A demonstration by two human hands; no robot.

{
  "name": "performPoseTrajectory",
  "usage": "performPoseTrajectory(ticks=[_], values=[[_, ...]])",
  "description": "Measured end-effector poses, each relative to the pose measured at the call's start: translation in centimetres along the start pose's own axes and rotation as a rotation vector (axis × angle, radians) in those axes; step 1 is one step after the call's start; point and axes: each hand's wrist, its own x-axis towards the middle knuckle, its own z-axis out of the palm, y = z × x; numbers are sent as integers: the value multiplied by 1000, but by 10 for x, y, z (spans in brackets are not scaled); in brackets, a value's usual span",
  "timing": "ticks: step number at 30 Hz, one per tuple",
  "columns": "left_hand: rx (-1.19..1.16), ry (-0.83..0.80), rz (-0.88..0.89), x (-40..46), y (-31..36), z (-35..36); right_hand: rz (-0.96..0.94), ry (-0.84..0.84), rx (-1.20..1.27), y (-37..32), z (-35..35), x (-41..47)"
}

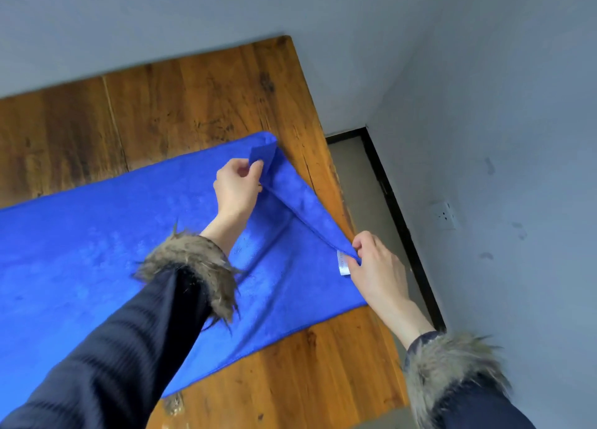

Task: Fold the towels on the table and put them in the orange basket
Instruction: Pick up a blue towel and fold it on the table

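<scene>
A plain royal-blue towel (97, 251) with a white tag (343, 263) lies on a streaky orange-brown wooden table (193, 99).

A bright blue towel (97, 251) of plush, slightly mottled cloth lies spread flat across the wooden bench (193, 99), running off the left edge of view. Its right end is lifted off the bench and turned back toward the middle, forming a raised fold that runs diagonally between its 2 right corners. The far corner is doubled over on itself. A small white label (343, 263) hangs at the near corner, close to the bench's right edge.
</scene>
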Motion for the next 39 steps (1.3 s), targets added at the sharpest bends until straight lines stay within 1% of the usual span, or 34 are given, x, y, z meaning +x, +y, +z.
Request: performPoseTrajectory(ticks=[1,2,3,4,7,12,14,19,22,25,28,29,32,36,37,39], values=[[-210,-5,-137,0,-1,-5,1,10,9,-3,-1,0],[-369,-17,-236,-1,-3,-12,-4,9,18,-7,-3,0],[-463,-27,-300,-2,-5,-18,-16,-5,27,-12,-4,0],[-505,-34,-339,-2,-6,-25,-38,-26,34,-19,-5,0],[-492,-38,-346,-2,1,-49,-115,-77,66,-48,-8,-5],[-383,-78,-177,-1,23,-109,-156,-196,277,-111,-14,-20],[-352,-64,-125,-5,26,-138,-197,-246,326,-141,-11,-30],[-349,27,-84,-11,13,-214,-322,-335,277,-226,18,-58],[-391,62,-92,-14,-1,-261,-404,-368,274,-275,43,-79],[-438,78,-85,-13,-19,-300,-495,-441,242,-318,72,-96],[-400,88,-139,-13,-51,-328,-563,-546,184,-343,99,-102],[-378,95,-174,-15,-66,-335,-571,-553,153,-348,106,-101],[-278,103,-291,-29,-114,-348,-584,-455,98,-359,118,-85],[-157,93,-470,-61,-173,-347,-578,-209,25,-381,119,-46],[-131,98,-491,-69,-181,-346,-578,-157,1,-387,119,-35],[-6,85,-477,-81,-188,-344,-589,-75,-47,-400,119,-16]])
